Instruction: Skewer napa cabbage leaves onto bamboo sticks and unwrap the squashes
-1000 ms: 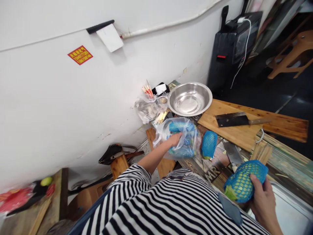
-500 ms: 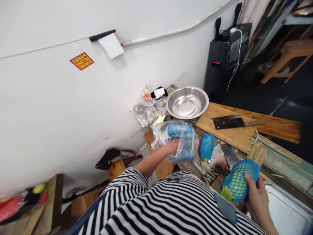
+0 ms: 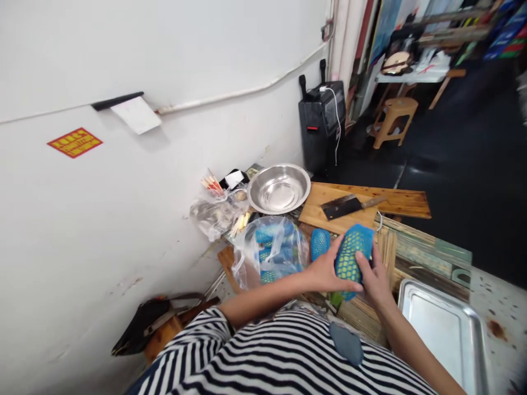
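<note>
Left hand (image 3: 329,271): on my remote view, it was half closed round the yellow-green produce in blue mesh netting (image 3: 353,255).
Right hand (image 3: 376,277): curled, gripping the opposite side.
Held produce: I saw it tilted above the wooden worktop (image 3: 436,252).
Clear plastic bag (image 3: 245,266): left of both hands, holding more blue-netted pieces (image 3: 269,235).

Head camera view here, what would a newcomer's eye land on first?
Probably the bright blue-netted bundle, right of centre, held between the left hand and the right hand. Next, likely the shiny steel basin near the wall, and the dark cleaver lying on the wooden board to its right. The clear plastic bag with more blue netting inside stands out too, just below the basin in view.
</note>
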A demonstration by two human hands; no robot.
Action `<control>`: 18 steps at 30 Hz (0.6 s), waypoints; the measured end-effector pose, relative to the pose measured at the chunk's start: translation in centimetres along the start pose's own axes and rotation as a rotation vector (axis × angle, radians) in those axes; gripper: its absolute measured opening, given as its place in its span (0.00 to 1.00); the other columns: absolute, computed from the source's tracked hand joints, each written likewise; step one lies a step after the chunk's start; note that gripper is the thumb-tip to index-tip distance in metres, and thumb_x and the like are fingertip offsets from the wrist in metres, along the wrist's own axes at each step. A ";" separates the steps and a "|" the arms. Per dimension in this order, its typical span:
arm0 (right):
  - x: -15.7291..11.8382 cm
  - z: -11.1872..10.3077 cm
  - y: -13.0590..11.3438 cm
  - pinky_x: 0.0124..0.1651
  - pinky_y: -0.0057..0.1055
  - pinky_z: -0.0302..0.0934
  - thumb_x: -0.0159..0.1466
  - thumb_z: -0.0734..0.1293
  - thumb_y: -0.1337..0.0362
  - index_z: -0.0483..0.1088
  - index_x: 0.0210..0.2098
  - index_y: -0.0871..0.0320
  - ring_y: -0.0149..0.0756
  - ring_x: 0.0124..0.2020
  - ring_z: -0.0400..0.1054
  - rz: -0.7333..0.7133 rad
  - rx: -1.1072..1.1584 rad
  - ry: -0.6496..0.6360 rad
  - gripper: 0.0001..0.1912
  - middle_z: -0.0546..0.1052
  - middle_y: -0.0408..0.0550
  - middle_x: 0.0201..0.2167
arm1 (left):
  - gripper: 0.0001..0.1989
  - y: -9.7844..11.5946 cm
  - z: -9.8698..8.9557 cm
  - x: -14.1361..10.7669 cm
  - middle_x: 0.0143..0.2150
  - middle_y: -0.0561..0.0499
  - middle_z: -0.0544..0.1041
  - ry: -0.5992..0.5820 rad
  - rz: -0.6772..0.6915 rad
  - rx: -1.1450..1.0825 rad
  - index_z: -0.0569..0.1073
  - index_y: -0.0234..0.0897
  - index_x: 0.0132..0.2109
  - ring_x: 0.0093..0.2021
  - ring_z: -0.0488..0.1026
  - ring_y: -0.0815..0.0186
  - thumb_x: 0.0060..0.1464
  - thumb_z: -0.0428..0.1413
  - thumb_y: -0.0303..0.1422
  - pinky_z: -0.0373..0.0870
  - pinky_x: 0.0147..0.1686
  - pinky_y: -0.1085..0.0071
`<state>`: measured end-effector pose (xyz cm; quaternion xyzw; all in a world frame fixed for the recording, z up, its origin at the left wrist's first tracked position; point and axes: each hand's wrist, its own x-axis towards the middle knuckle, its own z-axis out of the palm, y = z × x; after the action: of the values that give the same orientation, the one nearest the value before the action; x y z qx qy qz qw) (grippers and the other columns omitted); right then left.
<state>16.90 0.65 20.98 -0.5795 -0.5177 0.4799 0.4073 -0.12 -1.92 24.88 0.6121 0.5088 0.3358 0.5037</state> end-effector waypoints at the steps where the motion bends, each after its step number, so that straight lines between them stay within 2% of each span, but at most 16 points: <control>1: 0.0 0.1 -0.5 0.65 0.46 0.58 0.62 0.62 0.36 0.54 0.70 0.55 0.48 0.65 0.60 -0.025 -0.015 -0.013 0.46 0.65 0.57 0.65 | 0.66 -0.6 0.7 0.5 0.70 0.35 0.59 0.032 -0.034 -0.135 0.44 0.37 0.74 0.68 0.61 0.46 0.35 0.72 0.47 0.59 0.66 0.49; 4: -0.6 -0.4 -1.5 0.67 0.50 0.54 0.65 0.59 0.38 0.52 0.71 0.55 0.48 0.65 0.60 -0.132 -0.099 -0.057 0.42 0.65 0.57 0.65 | 0.60 -2.0 1.5 1.8 0.64 0.37 0.69 0.093 -0.144 -0.567 0.53 0.38 0.71 0.62 0.69 0.47 0.34 0.72 0.43 0.66 0.61 0.50; 6: -1.7 -0.6 -1.5 0.64 0.51 0.58 0.65 0.63 0.42 0.50 0.72 0.54 0.48 0.63 0.63 -0.195 -0.143 -0.034 0.43 0.66 0.57 0.63 | 0.52 -2.0 1.1 2.5 0.57 0.40 0.75 0.074 -0.213 -0.824 0.59 0.39 0.67 0.53 0.76 0.49 0.35 0.71 0.43 0.73 0.53 0.51; 8: -3.0 -0.4 -1.1 0.58 0.50 0.65 0.60 0.69 0.43 0.51 0.70 0.55 0.49 0.58 0.67 -0.165 -0.124 0.005 0.47 0.69 0.58 0.60 | 0.46 -1.5 0.7 3.1 0.50 0.42 0.79 0.100 -0.224 -0.976 0.63 0.40 0.63 0.46 0.79 0.52 0.36 0.70 0.43 0.76 0.46 0.55; 10: -4.0 0.3 -0.8 0.50 0.48 0.71 0.54 0.73 0.42 0.60 0.64 0.58 0.49 0.49 0.73 -0.034 -0.022 -0.071 0.46 0.75 0.58 0.52 | 0.42 -0.7 0.5 3.6 0.46 0.43 0.80 0.165 -0.192 -1.036 0.66 0.38 0.60 0.44 0.80 0.53 0.37 0.68 0.43 0.77 0.43 0.57; 12: -4.2 1.2 -0.7 0.41 0.46 0.73 0.52 0.73 0.41 0.70 0.51 0.59 0.48 0.39 0.75 0.084 0.081 -0.217 0.35 0.79 0.55 0.40 | 0.40 0.0 0.7 4.0 0.46 0.42 0.80 0.193 -0.167 -1.055 0.67 0.37 0.58 0.45 0.79 0.52 0.37 0.68 0.45 0.77 0.43 0.57; 13: -4.1 1.5 -0.9 0.38 0.46 0.73 0.53 0.72 0.42 0.72 0.45 0.58 0.48 0.35 0.75 0.111 0.116 -0.266 0.30 0.79 0.54 0.36 | 0.40 0.3 0.8 4.1 0.46 0.42 0.80 0.187 -0.162 -1.056 0.68 0.36 0.57 0.45 0.79 0.51 0.36 0.67 0.46 0.77 0.43 0.57; 15: -3.6 1.9 -1.4 0.33 0.43 0.72 0.54 0.72 0.43 0.71 0.38 0.58 0.45 0.29 0.73 0.135 0.151 -0.268 0.25 0.79 0.50 0.29 | 0.41 0.7 1.2 4.0 0.47 0.41 0.80 0.159 -0.151 -1.041 0.68 0.36 0.57 0.47 0.78 0.50 0.35 0.67 0.47 0.77 0.45 0.55; 17: -3.2 1.9 -2.0 0.28 0.40 0.70 0.53 0.74 0.46 0.70 0.39 0.57 0.41 0.23 0.70 0.132 0.148 -0.229 0.25 0.77 0.46 0.24 | 0.42 0.8 1.3 3.7 0.48 0.41 0.80 0.144 -0.137 -1.022 0.69 0.36 0.57 0.47 0.78 0.49 0.34 0.68 0.47 0.76 0.46 0.54; 18: -3.1 1.7 -2.2 0.29 0.40 0.70 0.52 0.75 0.47 0.70 0.40 0.57 0.41 0.24 0.70 0.100 0.127 -0.213 0.25 0.77 0.45 0.24 | 0.42 0.9 1.2 3.7 0.48 0.41 0.80 0.148 -0.135 -1.016 0.70 0.36 0.56 0.48 0.78 0.49 0.34 0.68 0.48 0.76 0.46 0.54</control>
<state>14.72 -2.12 23.18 -0.5233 -0.4973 0.5902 0.3612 2.14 1.32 25.02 0.2306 0.3539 0.5496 0.7208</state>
